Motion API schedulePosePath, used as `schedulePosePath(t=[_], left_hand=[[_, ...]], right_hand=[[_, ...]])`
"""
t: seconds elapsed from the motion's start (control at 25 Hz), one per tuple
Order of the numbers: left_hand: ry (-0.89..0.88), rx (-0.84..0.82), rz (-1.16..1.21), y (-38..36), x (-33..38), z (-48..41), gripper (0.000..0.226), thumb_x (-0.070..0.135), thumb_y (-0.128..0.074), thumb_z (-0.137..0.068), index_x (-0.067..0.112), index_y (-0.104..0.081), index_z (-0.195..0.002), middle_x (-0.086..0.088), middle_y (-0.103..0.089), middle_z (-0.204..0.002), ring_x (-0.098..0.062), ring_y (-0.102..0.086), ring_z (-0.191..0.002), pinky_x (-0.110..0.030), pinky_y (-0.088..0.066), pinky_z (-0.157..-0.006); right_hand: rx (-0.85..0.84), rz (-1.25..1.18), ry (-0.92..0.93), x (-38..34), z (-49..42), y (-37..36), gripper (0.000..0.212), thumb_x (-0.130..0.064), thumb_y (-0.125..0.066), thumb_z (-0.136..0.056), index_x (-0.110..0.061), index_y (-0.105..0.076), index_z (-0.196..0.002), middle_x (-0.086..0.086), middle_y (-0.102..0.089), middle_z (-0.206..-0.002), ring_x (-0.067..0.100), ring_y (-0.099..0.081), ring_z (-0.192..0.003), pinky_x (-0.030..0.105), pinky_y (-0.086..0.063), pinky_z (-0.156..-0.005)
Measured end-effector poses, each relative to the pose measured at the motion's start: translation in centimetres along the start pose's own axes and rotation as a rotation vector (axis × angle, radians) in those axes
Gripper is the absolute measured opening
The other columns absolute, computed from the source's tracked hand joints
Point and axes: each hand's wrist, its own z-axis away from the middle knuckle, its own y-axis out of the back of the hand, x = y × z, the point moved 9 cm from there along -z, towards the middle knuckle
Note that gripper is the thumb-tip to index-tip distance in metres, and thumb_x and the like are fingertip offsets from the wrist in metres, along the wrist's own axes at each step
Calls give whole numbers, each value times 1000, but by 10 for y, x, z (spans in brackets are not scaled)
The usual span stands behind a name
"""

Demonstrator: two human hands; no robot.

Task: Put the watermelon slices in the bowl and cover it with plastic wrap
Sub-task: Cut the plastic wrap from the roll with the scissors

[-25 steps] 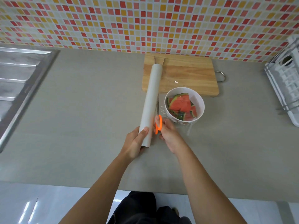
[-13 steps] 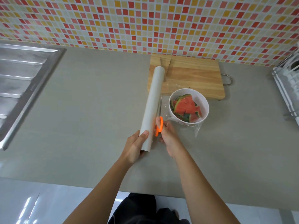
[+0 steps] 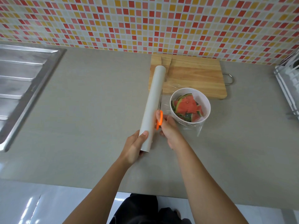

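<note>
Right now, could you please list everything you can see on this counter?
bowl: one, white, right of centre
watermelon slices: several, red-green, inside bowl
plastic wrap roll: one, white, left of bowl
scissors: one, orange handles, between roll and bowl
cutting board: one, wooden, behind bowl
sink: one, steel, far left
dish rack: one, white, right edge
hands: two; left hand grips roll, right hand holds scissors

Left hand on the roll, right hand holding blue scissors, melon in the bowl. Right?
No. Head view shows the scissors orange, not blue. Left hand grips the roll, right hand holds the scissors, melon is in the bowl.
</note>
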Motion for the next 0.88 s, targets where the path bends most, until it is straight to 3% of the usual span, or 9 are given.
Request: schedulePosePath(t=[0.16,0.32,0.44,0.56,0.8,0.88], left_hand=[[13,5,10,3,-1,2,29,44,-51,-83,19,-62,-93,13,-68,-63,-1,-62,-56,-12,-42,-44],[25,2,-2,9,-3,4,35,45,-51,-83,17,-63,-100,15,-66,-62,-1,-61,-56,-13,-42,-45],[30,24,-37,19,-4,5,41,48,-52,-81,13,-63,-100,12,-62,-63,-2,-58,-55,-13,-41,-44],[44,32,-47,26,-8,7,41,49,-53,-79,14,-63,-97,13,-61,-63,-3,-58,-55,-14,-41,-44],[34,18,-34,30,-5,10,34,46,-52,-82,15,-62,-91,15,-64,-59,-2,-59,-53,-12,-41,-43],[32,11,-21,33,-4,12,34,44,-52,-82,14,-63,-93,14,-64,-60,-3,-60,-54,-12,-41,-43]], right_hand=[[-17,-60,88,-2,-1,-3,38,-40,-54,-90,-25,-64,-57,-14,-55,-53,-3,-48,-47,6,-36,-43],[2,-19,36,1,-6,-8,41,-50,-52,-87,-26,-61,-54,-9,-56,-58,-2,-51,-47,8,-37,-44],[-1,-31,-31,4,-9,-13,30,-55,-51,-85,-27,-57,-76,-11,-59,-72,-8,-55,-49,14,-37,-50],[4,-47,-17,6,-11,-14,27,-49,-52,-88,-23,-55,-84,-10,-59,-76,-9,-55,-48,7,-36,-42],[27,-51,34,-9,-16,-16,37,-48,-52,-88,-26,-57,-59,-14,-58,-57,-1,-53,-49,10,-31,-39],[24,-34,41,-11,-21,-17,35,-49,-51,-88,-25,-52,-63,-14,-56,-58,2,-51,-50,13,-29,-41]])
